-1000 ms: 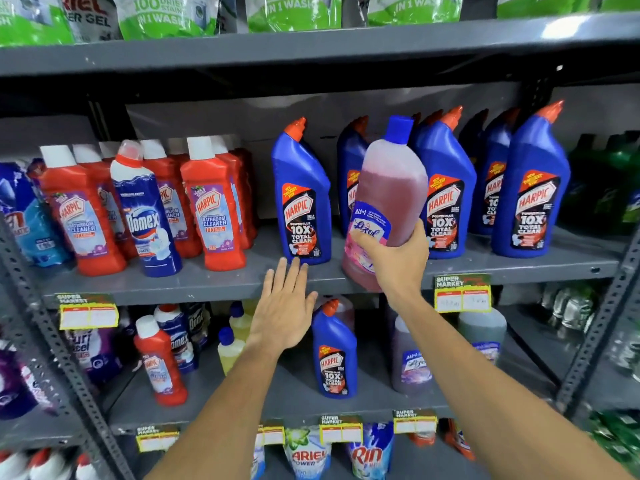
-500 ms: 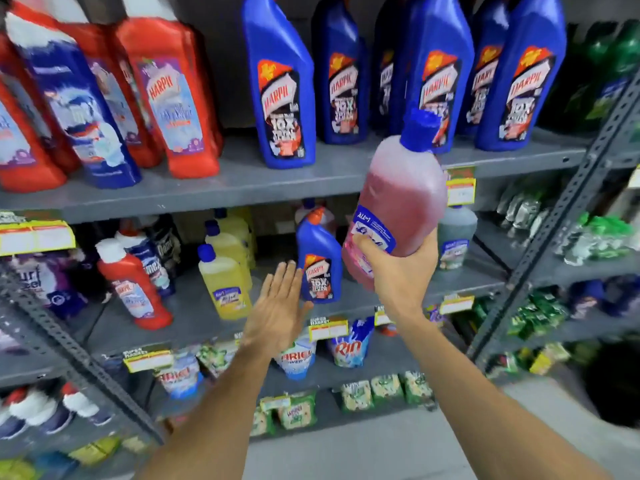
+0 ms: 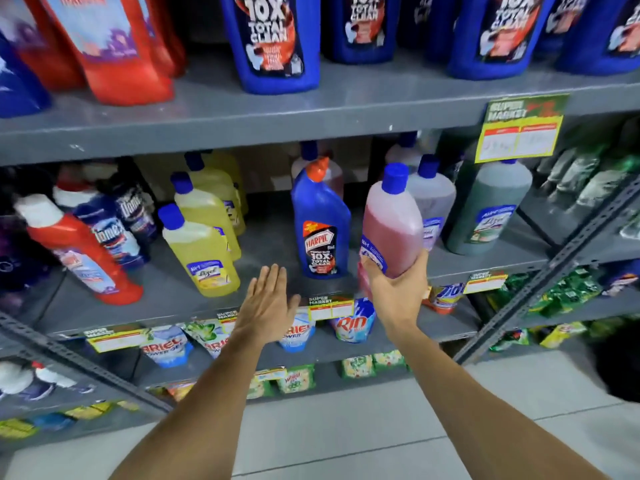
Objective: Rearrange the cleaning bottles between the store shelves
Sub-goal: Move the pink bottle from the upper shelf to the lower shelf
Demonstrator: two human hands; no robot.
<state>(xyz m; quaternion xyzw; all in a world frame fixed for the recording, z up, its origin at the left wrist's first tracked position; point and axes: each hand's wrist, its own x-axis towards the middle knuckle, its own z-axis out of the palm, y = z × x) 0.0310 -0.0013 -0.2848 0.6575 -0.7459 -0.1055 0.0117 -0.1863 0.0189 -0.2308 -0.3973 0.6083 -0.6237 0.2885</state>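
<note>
My right hand point(image 3: 398, 292) grips the base of a pink bottle with a blue cap point(image 3: 393, 223), held upright at the front of the lower grey shelf point(image 3: 270, 244). Just left of it a blue Harpic bottle point(image 3: 320, 223) stands on that shelf. My left hand point(image 3: 268, 301) is flat and empty, fingers together, in front of the shelf edge below the Harpic bottle. Yellow bottles point(image 3: 201, 237) stand further left. A grey-lilac bottle point(image 3: 433, 199) and a green one point(image 3: 488, 206) stand behind and right of the pink bottle.
The upper shelf point(image 3: 242, 116) carries blue Harpic bottles point(image 3: 273, 39) and red bottles point(image 3: 114, 46). A red bottle point(image 3: 79, 254) and Domex bottles point(image 3: 110, 233) lean at lower left. Detergent pouches point(image 3: 166, 344) fill the shelf below. A slanted metal brace point(image 3: 554, 258) runs at right.
My right hand has carried the pink bottle down from the upper shelf to the lower shelf level. My view has dropped with it, and my left hand lowered too.
</note>
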